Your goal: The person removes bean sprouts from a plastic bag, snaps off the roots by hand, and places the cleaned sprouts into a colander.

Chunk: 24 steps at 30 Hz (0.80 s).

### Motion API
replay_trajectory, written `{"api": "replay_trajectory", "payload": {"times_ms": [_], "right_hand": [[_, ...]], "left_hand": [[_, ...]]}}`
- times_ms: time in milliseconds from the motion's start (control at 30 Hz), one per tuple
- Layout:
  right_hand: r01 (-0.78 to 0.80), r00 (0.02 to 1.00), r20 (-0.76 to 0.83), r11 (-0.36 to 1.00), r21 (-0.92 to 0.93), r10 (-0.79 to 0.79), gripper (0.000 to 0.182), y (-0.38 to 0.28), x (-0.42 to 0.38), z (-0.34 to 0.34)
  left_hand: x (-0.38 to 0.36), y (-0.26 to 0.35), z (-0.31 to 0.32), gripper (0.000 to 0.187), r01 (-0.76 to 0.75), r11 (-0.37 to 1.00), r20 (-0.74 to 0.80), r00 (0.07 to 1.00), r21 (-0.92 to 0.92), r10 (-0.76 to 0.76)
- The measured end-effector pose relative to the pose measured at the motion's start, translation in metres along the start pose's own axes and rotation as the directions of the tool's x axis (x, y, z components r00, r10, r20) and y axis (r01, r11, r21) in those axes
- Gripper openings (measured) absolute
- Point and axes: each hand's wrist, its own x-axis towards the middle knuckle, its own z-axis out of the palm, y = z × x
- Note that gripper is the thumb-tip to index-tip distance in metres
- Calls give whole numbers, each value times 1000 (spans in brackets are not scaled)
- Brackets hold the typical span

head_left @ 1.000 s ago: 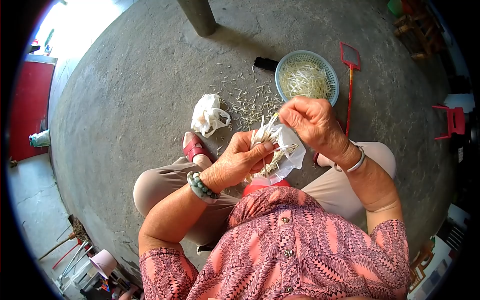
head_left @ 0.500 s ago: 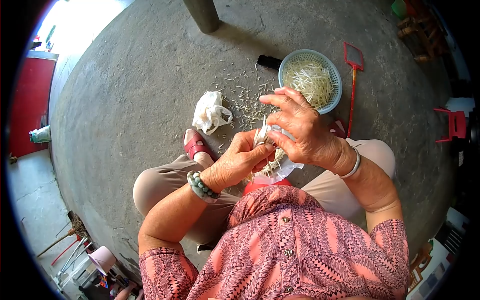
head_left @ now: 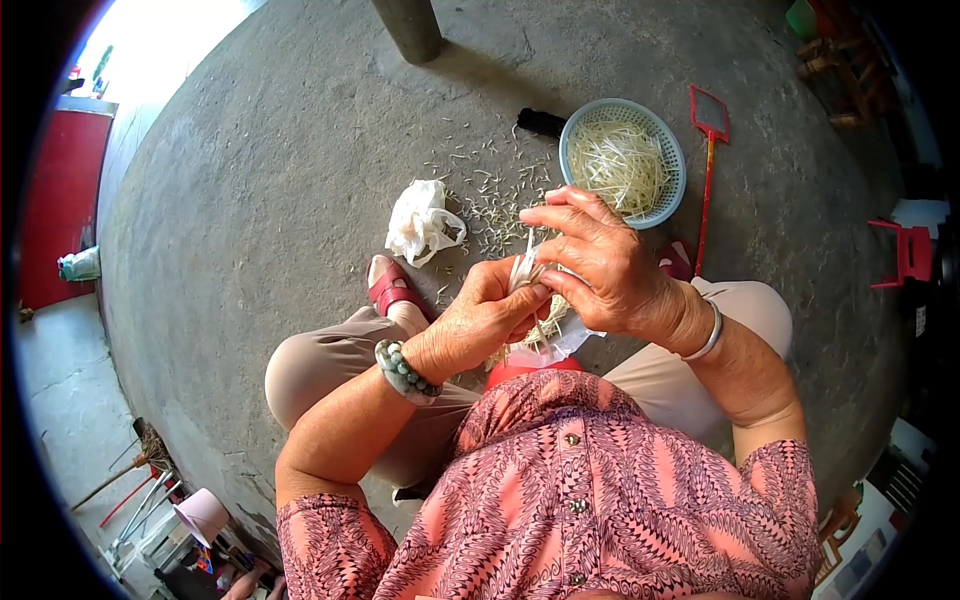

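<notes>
My left hand (head_left: 492, 308) is closed around a small bunch of long pale stems that look like bean sprouts (head_left: 524, 268), their tips standing up above the thumb. My right hand (head_left: 600, 265) meets the bunch from the other side. Its thumb and forefinger pinch at the sprouts, while the other fingers are raised and bent. Below both hands, more sprouts (head_left: 543, 335) lie on a white plastic bag over a red container (head_left: 535, 372) in my lap, partly hidden by the hands.
On the concrete floor ahead stands a light blue basket (head_left: 678, 190) of pale sprouts, with a black object (head_left: 541, 123) beside it. Small scraps (head_left: 490, 205) litter the floor near a white plastic bag (head_left: 420, 222). A red fly swatter (head_left: 708, 150) lies right; a pillar (head_left: 410, 30) rises ahead.
My right thumb and forefinger have come closer together at the bunch, and the raised fingers have dropped slightly. My left hand keeps its hold in nearly the same place.
</notes>
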Motion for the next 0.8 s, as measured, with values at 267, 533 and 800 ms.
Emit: {"api": "replay_trajectory", "payload": {"times_ms": [267, 533, 800], "right_hand": [[13, 1000, 10, 993, 116, -14, 20, 1, 0, 4], [105, 992, -78, 990, 100, -97, 19, 0, 6, -9], [170, 980, -76, 973, -155, -184, 22, 3, 1, -2]], "left_hand": [[2, -4, -1, 18, -8, 999, 21, 1000, 31, 7], [1, -3, -3, 16, -6, 998, 5, 1000, 57, 6], [-1, 3, -1, 18, 64, 996, 13, 998, -65, -64]]}}
